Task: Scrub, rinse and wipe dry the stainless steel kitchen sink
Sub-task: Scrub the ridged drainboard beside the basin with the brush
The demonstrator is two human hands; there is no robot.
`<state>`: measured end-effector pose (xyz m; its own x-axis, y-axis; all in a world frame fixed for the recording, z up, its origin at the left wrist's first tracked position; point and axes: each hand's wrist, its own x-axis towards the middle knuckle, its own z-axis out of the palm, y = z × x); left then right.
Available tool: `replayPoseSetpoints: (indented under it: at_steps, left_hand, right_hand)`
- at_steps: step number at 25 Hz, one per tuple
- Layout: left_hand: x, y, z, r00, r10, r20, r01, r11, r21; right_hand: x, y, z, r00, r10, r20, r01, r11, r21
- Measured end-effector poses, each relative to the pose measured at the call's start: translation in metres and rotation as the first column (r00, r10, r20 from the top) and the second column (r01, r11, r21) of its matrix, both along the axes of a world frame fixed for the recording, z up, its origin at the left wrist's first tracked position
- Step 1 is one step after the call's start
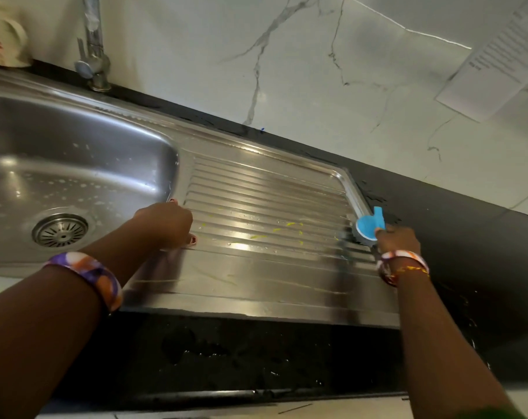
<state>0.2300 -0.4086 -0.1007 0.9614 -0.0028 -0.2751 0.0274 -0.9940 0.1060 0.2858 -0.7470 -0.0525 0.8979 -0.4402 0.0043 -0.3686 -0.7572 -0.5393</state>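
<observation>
white marble-veined wall (302, 71) behind, with printed paper sheet (495, 65) stuck up at right. dark stone table (456, 225) carrying stainless steel sink (226, 285), set flush, basin (84, 152) at left and ribbed drainboard (265, 207) at right. chrome tap (93, 55) standing at back edge of basin; cream mug (5, 37) at far left, partly out of frame. drain strainer (60, 229) in basin floor.

progress, judged from present state: scrubbing stage, under way. yellow streaks (287, 229) noted across ribs of drainboard, likely detergent, not yet worked in or rinsed off. droplets and pale spots over basin floor and wall; cannot tell whether basin scrubbed already. wet patches on table along front edge and beside right rim. no water running from tap. no drying cloth in view. rinse and wipe-dry judged outstanding.

left hand (165, 225): resting at divide between basin and drainboard, fingers curled under; cannot tell whether anything held in that grip, likely bracing only. right hand (397, 237): grip closed round blue scrub brush (370, 225), brush head down on drainboard at its right rim, just beside table edge. patterned bangles on both wrists.

risk noted: soapy runoff spreading onto table at right rim; extra wiping there likely needed.
</observation>
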Motion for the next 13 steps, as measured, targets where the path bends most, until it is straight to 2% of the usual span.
replayPoseSetpoints:
  at_steps: [1, 2, 3, 4, 5, 6, 7, 9, 11, 13]
  left_hand:
    - [0.0, 0.0, 0.0, 1.0, 0.007, -0.002, -0.007, 1.0, 0.005]
    - [0.0, 0.0, 0.001, 1.0, 0.012, 0.0, -0.012, 1.0, 0.012]
    - [0.0, 0.0, 0.002, 1.0, 0.017, 0.002, -0.017, 1.0, 0.018]
    - [0.001, 0.0, 0.002, 1.0, 0.023, 0.0, -0.023, 0.999, 0.023]
    - [0.001, -0.001, 0.002, 1.0, 0.031, -0.006, -0.031, 0.999, 0.023]
    - [0.0, -0.002, 0.001, 0.999, 0.04, -0.011, -0.04, 0.999, 0.023]
    - [-0.001, -0.003, 0.0, 0.999, 0.047, -0.014, -0.046, 0.999, 0.025]
    - [-0.004, -0.003, -0.005, 0.998, 0.067, -0.012, -0.067, 0.998, 0.006]
    - [-0.006, -0.001, -0.009, 0.996, 0.087, -0.012, -0.087, 0.996, -0.037]
    - [-0.008, 0.0, -0.012, 0.996, 0.086, -0.024, -0.087, 0.993, -0.078]
  right_hand:
    - [0.002, 0.018, -0.005, 0.998, 0.068, -0.019, -0.066, 0.995, 0.07]
    - [0.026, 0.028, -0.025, 0.991, 0.125, -0.051, -0.127, 0.992, -0.02]
    - [0.079, 0.031, -0.078, 0.963, 0.268, -0.031, -0.269, 0.944, -0.189]
    - [0.111, 0.051, -0.126, 0.933, 0.359, -0.006, -0.341, 0.883, -0.322]
    - [0.118, 0.083, -0.158, 0.909, 0.417, 0.017, -0.383, 0.85, -0.36]
    - [0.103, 0.121, -0.158, 0.892, 0.452, 0.022, -0.431, 0.862, -0.267]
    - [0.076, 0.148, -0.132, 0.869, 0.495, 0.02, -0.486, 0.86, -0.156]
    - [-0.015, 0.181, -0.039, 0.805, 0.592, 0.038, -0.593, 0.8, 0.091]
    - [-0.033, 0.132, -0.02, 0.87, 0.479, 0.117, -0.486, 0.873, 0.034]
    - [-0.03, 0.061, -0.015, 0.965, 0.25, 0.081, -0.253, 0.967, 0.027]
